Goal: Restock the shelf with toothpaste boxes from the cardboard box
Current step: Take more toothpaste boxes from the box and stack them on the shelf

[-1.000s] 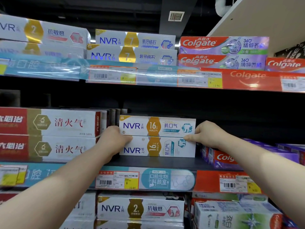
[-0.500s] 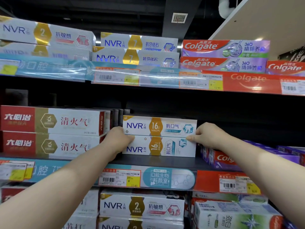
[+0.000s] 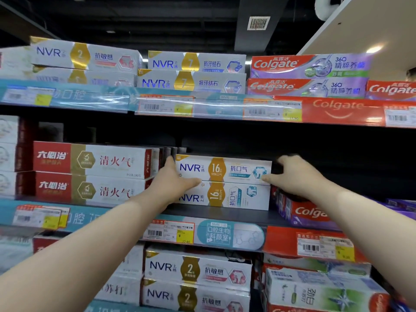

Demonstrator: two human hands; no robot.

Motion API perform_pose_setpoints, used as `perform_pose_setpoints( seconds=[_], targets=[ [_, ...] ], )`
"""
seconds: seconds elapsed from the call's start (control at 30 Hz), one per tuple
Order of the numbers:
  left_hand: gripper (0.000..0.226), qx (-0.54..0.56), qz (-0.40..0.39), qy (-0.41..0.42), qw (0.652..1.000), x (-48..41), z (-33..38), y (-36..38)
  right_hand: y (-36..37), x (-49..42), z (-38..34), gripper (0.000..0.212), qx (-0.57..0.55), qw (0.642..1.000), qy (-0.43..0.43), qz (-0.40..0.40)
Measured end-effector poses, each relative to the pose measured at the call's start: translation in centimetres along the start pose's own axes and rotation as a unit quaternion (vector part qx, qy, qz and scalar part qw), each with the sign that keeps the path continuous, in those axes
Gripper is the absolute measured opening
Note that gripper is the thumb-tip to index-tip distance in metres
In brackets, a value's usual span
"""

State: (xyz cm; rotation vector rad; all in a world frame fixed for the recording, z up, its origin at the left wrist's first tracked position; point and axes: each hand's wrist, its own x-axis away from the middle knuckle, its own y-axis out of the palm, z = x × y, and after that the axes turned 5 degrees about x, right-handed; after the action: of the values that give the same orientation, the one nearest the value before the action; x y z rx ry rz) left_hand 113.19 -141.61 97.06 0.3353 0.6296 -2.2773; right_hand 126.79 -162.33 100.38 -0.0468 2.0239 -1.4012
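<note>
Two white NVR "16" toothpaste boxes lie stacked on the dark middle shelf (image 3: 225,213). The top box (image 3: 238,168) faces front; the lower box (image 3: 243,197) sits squarely under it. My left hand (image 3: 173,183) is at the stack's left end, with its fingers up along the top box's end and its thumb across the front at the seam. My right hand (image 3: 292,176) wraps the top box's right end, with its thumb on the lower front corner and its fingers over the back. The cardboard box is out of view.
Red-and-white toothpaste boxes (image 3: 94,161) stand tight against the stack's left. Colgate boxes (image 3: 308,212) lie low at the right, with dark open space above them. The upper shelf (image 3: 202,106) holds NVR and Colgate boxes. NVR "2" boxes (image 3: 198,269) fill the shelf below.
Both hands have shifted up from the seam onto the top box's ends. My left fingers have stretched out along its end. The two boxes stay stacked in place.
</note>
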Motion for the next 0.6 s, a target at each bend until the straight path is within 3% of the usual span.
perform_pose_setpoints(
  seconds=[0.13,0.3,0.47,0.6],
  targets=[
    [0.065,-0.06,0.03,0.089,0.994,2.3,1.8,-0.5,-1.1,1.8,-1.0,0.069,-0.045,0.991,-0.097,0.077],
    [0.057,-0.1,0.105,0.104,0.984,5.3,1.8,-2.0,-0.6,5.0,-3.9,0.066,-0.103,0.962,-0.243,0.072],
    [0.047,-0.222,0.138,0.063,0.963,11.2,-1.5,-5.2,2.6,9.0,-7.1,0.062,-0.184,0.918,-0.351,0.009],
    [0.047,-0.279,0.159,-0.03,0.946,16.2,-5.8,-9.8,5.6,12.0,-11.2,0.059,-0.223,0.884,-0.406,-0.057]
  ],
)
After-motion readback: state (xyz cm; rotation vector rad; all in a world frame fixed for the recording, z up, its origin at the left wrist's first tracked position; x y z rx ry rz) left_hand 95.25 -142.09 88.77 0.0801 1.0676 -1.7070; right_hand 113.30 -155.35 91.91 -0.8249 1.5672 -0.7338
